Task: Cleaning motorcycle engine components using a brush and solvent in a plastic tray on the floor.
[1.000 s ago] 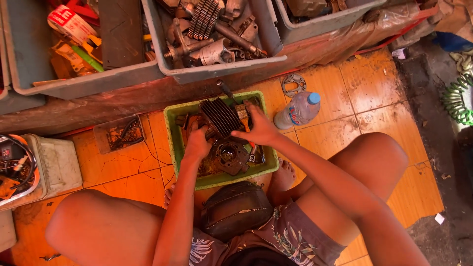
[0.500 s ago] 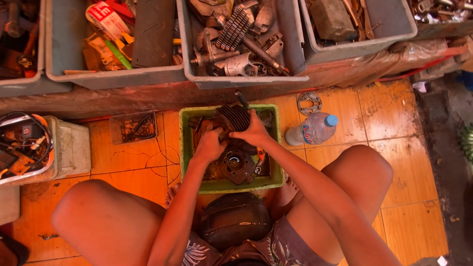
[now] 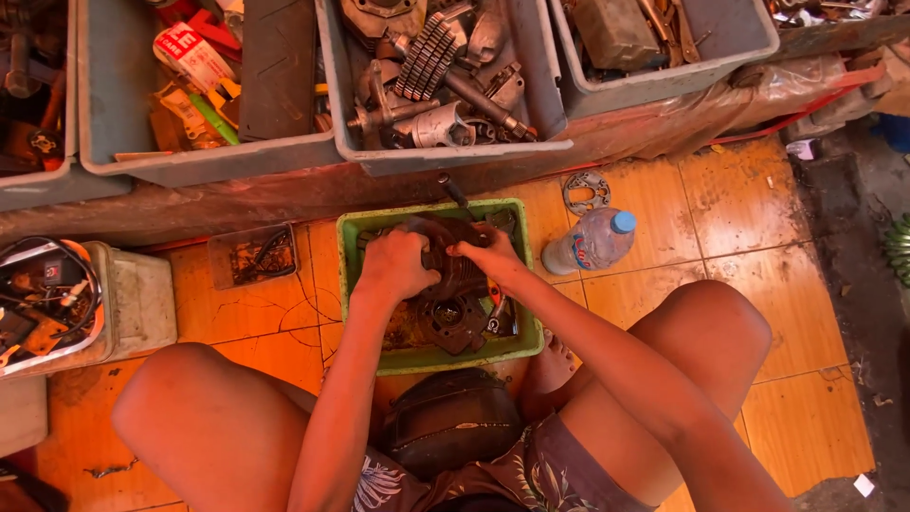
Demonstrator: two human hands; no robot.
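A green plastic tray (image 3: 428, 358) sits on the orange tiled floor between my knees. Dark, greasy engine parts lie in it. Both hands grip a black finned engine cylinder (image 3: 455, 261) above a round engine case part (image 3: 457, 318) in the tray. My left hand (image 3: 393, 265) wraps over the cylinder's left side. My right hand (image 3: 490, 258) holds its right side, fingers curled on the top. The cylinder's fins are mostly hidden by my hands.
Grey bins (image 3: 445, 156) full of metal parts and tools line the back. A plastic water bottle (image 3: 590, 242) lies right of the tray, with a flat metal gasket (image 3: 586, 192) behind it. A small tray (image 3: 254, 254) and a box of wires (image 3: 47, 299) stand on the left.
Both hands have lowered the finned cylinder toward the parts in the tray and closed around it. The view has shifted toward the bins.
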